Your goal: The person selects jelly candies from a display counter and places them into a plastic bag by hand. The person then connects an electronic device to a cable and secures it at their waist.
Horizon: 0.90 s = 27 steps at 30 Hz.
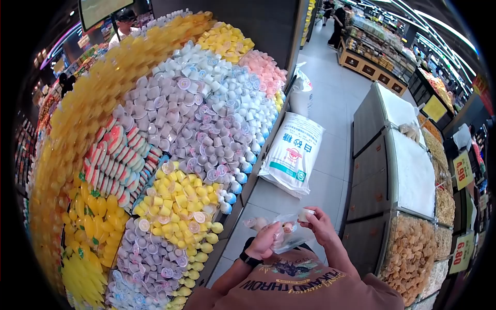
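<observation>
My left hand (262,243) is closed around a clear plastic bag (295,239) in front of my chest. Several small pale pieces show through the plastic, too small to name. Close to the bag's right side, my right hand (321,228) pinches a small whitish jelly cup (306,215) between thumb and fingers. To the left rises a large sloped heap of jelly cups: yellow cups (178,194) lie nearest, with purple cups (206,137) beyond them. Round yellow pieces (205,248) line its near edge.
White sacks (292,150) lie on the grey tiled floor (330,124) against the display's base. On the right are bins of white granules (411,170) and brown sugar lumps (411,253), with yellow price signs (463,169). A person in dark clothes (338,23) stands far down the aisle.
</observation>
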Each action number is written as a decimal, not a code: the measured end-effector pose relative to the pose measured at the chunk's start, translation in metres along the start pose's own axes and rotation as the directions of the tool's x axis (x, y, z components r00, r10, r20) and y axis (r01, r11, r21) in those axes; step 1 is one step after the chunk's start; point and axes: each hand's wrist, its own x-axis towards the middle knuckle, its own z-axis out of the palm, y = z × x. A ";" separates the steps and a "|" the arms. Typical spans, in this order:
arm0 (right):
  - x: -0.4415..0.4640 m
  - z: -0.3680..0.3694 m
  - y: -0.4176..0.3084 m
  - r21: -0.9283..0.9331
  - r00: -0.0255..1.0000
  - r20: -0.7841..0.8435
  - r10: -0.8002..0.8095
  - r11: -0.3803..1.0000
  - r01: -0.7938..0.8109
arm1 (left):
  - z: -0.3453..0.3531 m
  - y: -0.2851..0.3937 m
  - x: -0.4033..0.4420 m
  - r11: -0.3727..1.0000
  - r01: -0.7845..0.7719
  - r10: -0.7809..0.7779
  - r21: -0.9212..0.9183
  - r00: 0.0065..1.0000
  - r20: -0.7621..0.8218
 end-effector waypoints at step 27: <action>0.364 0.071 -0.127 -0.094 0.826 0.557 0.085 0.995 -0.039 | 0.065 0.048 0.090 0.625 -0.781 0.556 -0.004 0.448 -0.700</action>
